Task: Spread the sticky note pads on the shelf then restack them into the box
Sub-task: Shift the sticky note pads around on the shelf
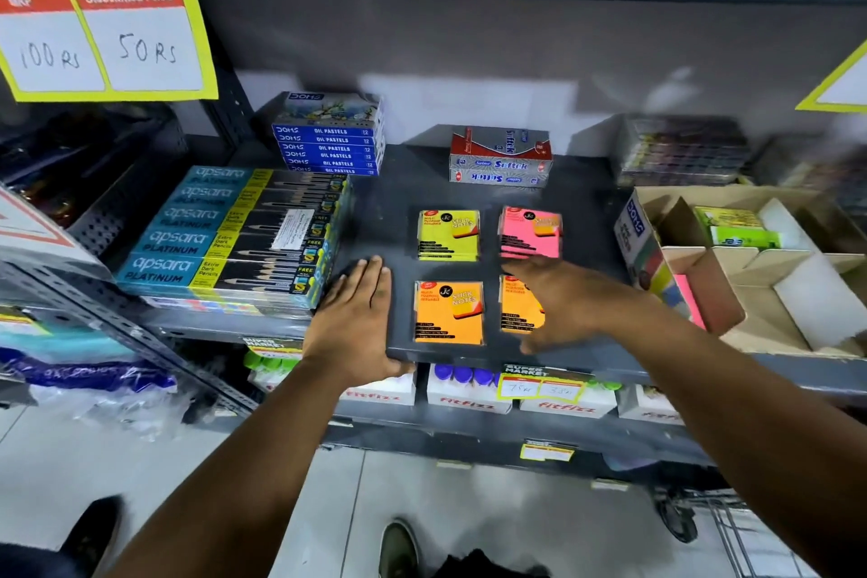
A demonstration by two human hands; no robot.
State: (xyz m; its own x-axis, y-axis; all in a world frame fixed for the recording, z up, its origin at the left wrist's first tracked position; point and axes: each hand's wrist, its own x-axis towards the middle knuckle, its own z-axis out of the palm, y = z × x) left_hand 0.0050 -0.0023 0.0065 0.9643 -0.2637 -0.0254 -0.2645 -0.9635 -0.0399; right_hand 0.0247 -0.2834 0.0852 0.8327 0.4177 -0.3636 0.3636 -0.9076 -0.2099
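- The left hand (356, 319) lies flat, palm down, fingers together and straight, on the front edge of the dark grey metal shelf (399, 183), holding nothing.
- The right hand (558, 300) hovers with fingers spread over the front right orange pad (518, 310), covering part of it; I cannot tell if it touches.
- 4 square shrink-wrapped "Stick Notes" pads lie flat in a 2-by-2 grid, apart from each other: orange pad (449, 312) at 9 o'clock of the right hand, yellow pad (448, 235) at 11, pink pad (530, 231) at 12.
- At 3 o'clock, an open cardboard box (750, 277) with dividers, printed "DOMS", holds pink notes.
- Behind: "Softek" boxes (499, 157) and "DOMS Oil Pastels" boxes (328, 136).
- Left: stacked "apsara Platinum" pencil boxes (225, 230).
- Price sign (101, 14): "100 Rs", "50 Rs".
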